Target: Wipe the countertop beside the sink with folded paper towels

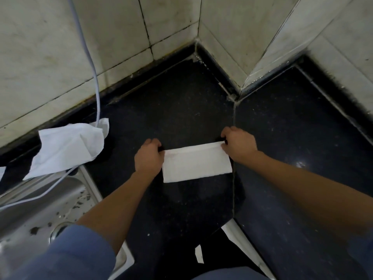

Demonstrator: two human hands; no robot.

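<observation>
Steel sink (36,201) sits nearest, lower left. Just right of the sink, a folded paper towel (196,162) lies flat on the black countertop (181,110); left hand (148,156) and right hand (239,145) pinch its far corners. Beyond the sink, a crumpled towel (68,146) lies by the tiled wall (50,47).

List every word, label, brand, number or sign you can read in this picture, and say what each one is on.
None: no readable text shows anywhere.
Folded paper towel, held between the left hand and the right hand: plain white, no print.
Crumpled paper towel: blank.
Black countertop, wall tiles, sink and cable: no label or marking visible.
</observation>
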